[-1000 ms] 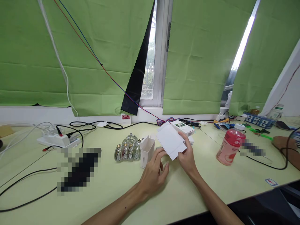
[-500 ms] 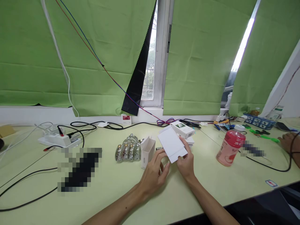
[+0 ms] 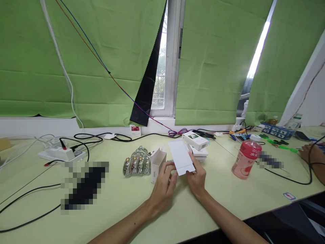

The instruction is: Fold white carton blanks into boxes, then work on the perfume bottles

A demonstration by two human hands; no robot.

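A flat white folded carton (image 3: 181, 156) is tilted above the table, its lower right edge pinched by my right hand (image 3: 196, 178). Close to the carton's lower left edge is my left hand (image 3: 164, 186), its fingers half bent and apart; I cannot tell whether the fingertips touch it. Just left of that hand, a small white box (image 3: 157, 164) stands upright with its top flaps open. Several clear-wrapped, rounded items with metallic parts (image 3: 137, 164) sit beside this box. Behind the carton, a stack of white boxes (image 3: 199, 153) carries a printed white box (image 3: 195, 139) on top.
A pink drink bottle (image 3: 246, 157) stands to the right. Another person's hand (image 3: 308, 154) rests at the far right edge. On the left are a white power strip (image 3: 63, 154), black cables and a pixelated dark object (image 3: 86, 186). Wires run along the back wall.
The carton has turned a little more upright and the view has shifted slightly. My left fingers have drawn lower along its left edge; my right hand keeps its hold.
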